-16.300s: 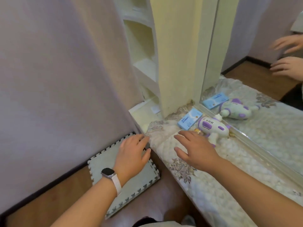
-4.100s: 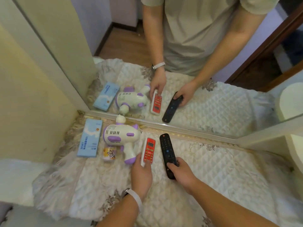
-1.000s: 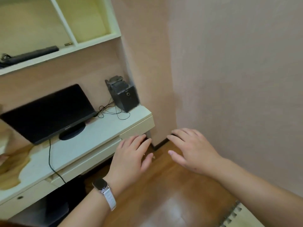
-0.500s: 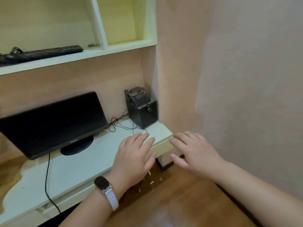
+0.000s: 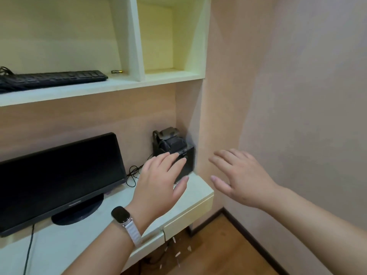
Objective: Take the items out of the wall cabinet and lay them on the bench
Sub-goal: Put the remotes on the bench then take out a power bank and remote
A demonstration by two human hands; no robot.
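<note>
Both hands hung empty, fingers spread: the left hand [image 5: 158, 181] over the desk [image 5: 65, 241] before the black speaker [image 5: 179, 153], the right hand [image 5: 240, 177] beside it. A keyboard [image 5: 53, 78] and battery [image 5: 116, 71] lay on the cabinet shelf [image 5: 95, 90] above.

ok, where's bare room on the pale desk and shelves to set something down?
Free: the empty right cubby; the pale desk in front of the black monitor. Crowded: the left shelf, with a black keyboard and a small battery; the corner by the black box.
</note>
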